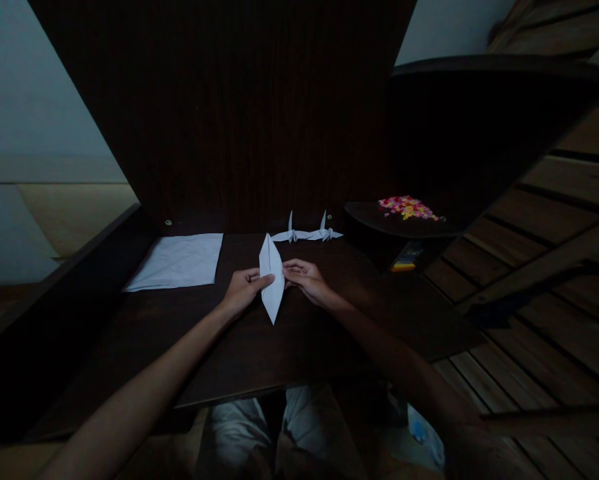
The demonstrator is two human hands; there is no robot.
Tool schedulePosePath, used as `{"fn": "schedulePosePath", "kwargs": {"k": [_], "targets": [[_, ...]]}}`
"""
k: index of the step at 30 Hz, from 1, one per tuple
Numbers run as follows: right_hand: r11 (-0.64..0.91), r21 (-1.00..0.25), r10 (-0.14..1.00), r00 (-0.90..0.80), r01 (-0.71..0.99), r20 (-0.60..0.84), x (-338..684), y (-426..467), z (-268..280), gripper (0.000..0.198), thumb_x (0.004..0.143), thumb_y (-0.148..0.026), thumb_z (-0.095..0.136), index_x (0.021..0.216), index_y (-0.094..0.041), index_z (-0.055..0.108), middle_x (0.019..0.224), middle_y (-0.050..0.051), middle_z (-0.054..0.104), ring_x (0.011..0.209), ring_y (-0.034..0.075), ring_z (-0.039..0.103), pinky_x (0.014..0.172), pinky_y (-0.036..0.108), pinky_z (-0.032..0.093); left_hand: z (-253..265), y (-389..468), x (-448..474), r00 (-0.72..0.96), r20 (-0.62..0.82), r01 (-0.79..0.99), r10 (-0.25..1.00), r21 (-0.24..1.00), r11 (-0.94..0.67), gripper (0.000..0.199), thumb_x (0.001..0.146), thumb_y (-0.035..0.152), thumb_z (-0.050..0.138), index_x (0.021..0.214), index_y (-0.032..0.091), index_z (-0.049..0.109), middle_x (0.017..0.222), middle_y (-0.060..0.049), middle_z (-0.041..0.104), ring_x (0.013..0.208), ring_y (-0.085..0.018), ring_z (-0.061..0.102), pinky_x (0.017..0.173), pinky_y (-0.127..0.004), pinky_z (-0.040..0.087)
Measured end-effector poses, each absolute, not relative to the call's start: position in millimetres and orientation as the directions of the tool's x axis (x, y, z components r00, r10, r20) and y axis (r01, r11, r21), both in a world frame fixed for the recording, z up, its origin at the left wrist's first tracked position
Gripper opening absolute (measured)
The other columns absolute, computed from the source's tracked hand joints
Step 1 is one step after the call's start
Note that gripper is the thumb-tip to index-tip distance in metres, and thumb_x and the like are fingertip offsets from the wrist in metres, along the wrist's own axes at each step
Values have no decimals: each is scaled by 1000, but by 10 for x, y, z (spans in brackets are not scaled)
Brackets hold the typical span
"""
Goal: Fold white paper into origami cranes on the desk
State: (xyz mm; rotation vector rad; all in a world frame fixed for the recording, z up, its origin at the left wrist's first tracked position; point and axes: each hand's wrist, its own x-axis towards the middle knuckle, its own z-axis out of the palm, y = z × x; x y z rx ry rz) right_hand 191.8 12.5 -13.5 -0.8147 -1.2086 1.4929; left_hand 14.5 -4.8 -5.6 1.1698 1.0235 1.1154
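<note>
A folded white paper, long and pointed at both ends, is held upright over the dark desk. My left hand grips its left edge, the thumb lying across the front face. On the opposite edge, my right hand pinches the paper between thumb and fingers. Some fingertips of both hands are hidden behind it. Just beyond, two finished paper cranes, one on the left and one on the right, stand in a row by the back panel.
White paper sheets lie at the desk's left. A small corner shelf on the right bears a heap of tiny pink and yellow pieces. The desk has a raised side board on the left. Wooden slats are at right.
</note>
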Motion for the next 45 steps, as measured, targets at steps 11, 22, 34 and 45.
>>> {"fn": "schedulePosePath", "kwargs": {"k": [11, 22, 34, 45], "targets": [[88, -990, 953, -281, -111, 116, 1886, 82, -93, 37, 55, -42, 82, 61, -16, 56, 52, -3, 58, 44, 9, 53, 43, 22, 44, -28, -90, 159, 343, 26, -60, 939, 998, -5, 39, 60, 40, 80, 86, 12, 73, 82, -8, 75, 75, -22, 69, 74, -33, 52], [154, -987, 948, -274, -56, 163, 1870, 61, -101, 41, 66, -52, 71, 55, -17, 53, 43, -5, 50, 37, 7, 44, 38, 19, 31, 4, -131, 170, 435, 4, -36, 901, 999, 13, 36, 63, 40, 79, 84, 12, 73, 83, -9, 74, 74, -21, 68, 71, -32, 52], [274, -961, 914, -324, 46, 245, 1928, 15, -31, 54, 70, -60, 64, 44, -18, 44, 41, -6, 40, 41, 5, 32, 42, 22, 24, -44, -146, 155, 563, -66, 42, 824, 998, 51, 25, 60, 32, 81, 73, 13, 72, 72, -5, 72, 62, -17, 65, 59, -27, 50], [231, -965, 862, -486, 125, 144, 1915, 6, -57, 50, 73, -60, 62, 53, -17, 48, 46, -5, 46, 42, 6, 39, 43, 20, 27, -28, -71, 153, 252, 4, -156, 968, 987, 36, 37, 54, 37, 84, 79, 12, 72, 75, -6, 73, 70, -19, 66, 70, -30, 50]]}}
